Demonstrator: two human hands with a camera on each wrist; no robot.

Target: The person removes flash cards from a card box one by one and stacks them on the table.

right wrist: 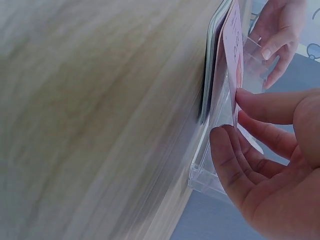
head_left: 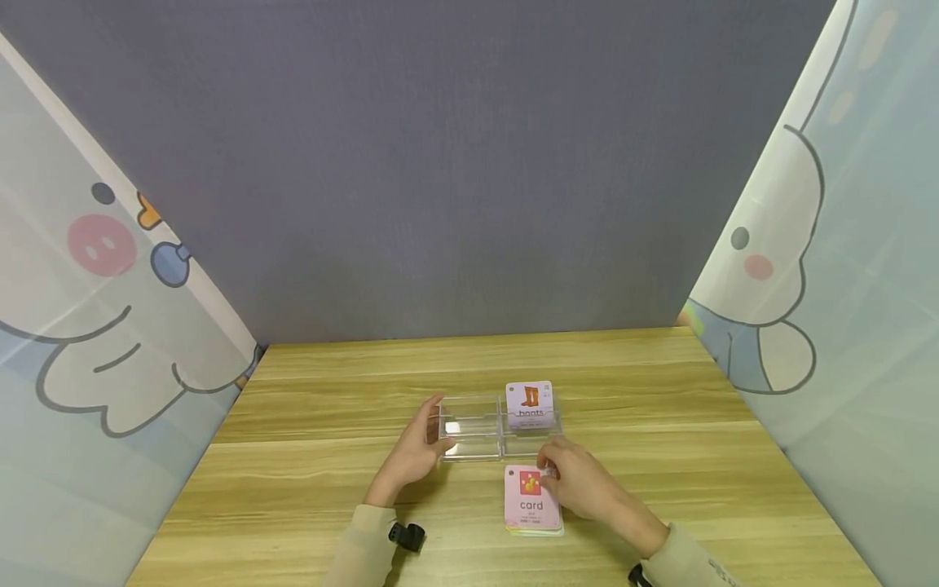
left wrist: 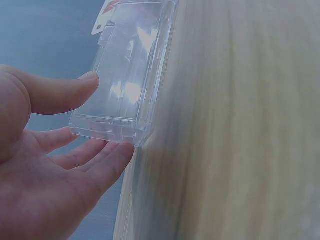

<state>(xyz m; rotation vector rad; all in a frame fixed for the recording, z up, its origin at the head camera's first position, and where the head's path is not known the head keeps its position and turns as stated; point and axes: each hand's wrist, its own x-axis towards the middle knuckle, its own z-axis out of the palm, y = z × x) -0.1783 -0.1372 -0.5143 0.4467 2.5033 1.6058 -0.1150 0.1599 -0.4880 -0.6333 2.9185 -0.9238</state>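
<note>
My right hand (head_left: 583, 485) pinches the top right corner of a pink flashcard (head_left: 531, 507) marked "card". That flashcard lies over a stack of flashcards (head_left: 539, 533); its gripped edge is lifted off them in the right wrist view. My left hand (head_left: 412, 456) is at the left end of a clear plastic tray (head_left: 502, 428), its fingers fairly straight. In the left wrist view the fingertips (left wrist: 122, 152) touch the tray's end wall, while the thumb extends over its side. A "boots" flashcard (head_left: 530, 399) leans in the tray's back right compartment.
Everything stands on a wood-grain table (head_left: 308, 456). A grey panel (head_left: 469, 179) rises behind it, with cartoon-printed curtains (head_left: 110, 326) along both sides. A small black device (head_left: 407, 536) sits on the left wrist.
</note>
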